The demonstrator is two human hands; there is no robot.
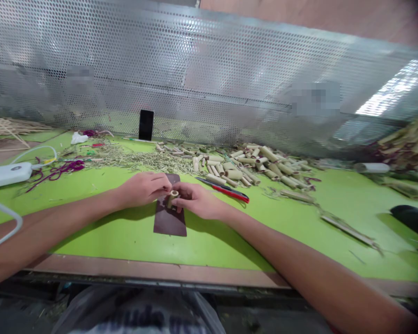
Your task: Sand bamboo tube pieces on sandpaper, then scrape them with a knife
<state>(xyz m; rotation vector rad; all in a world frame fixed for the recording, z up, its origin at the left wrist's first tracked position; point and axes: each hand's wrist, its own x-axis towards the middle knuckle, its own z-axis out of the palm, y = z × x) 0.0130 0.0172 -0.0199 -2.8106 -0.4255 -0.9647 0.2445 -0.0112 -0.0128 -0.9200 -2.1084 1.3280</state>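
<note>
Far left, a white power bank (pixel 9 175) sits by tangled purple cord (pixel 57 170) on the green worktable (pixel 101 236). The left hand (pixel 142 189) presses its fingertips to the upper rim of a short bamboo tube (pixel 172 198), while the right hand (pixel 197 200) pinches the tube's body, so both hands are together, clamped on it. Its long axis tilts up and rightward, above a dark brown sheet (pixel 169 222) (sandpaper, perhaps). Just right lies a red-handled utility knife (pixel 223 191), then a heap of cut bamboo tubes (pixel 261 162).
</note>
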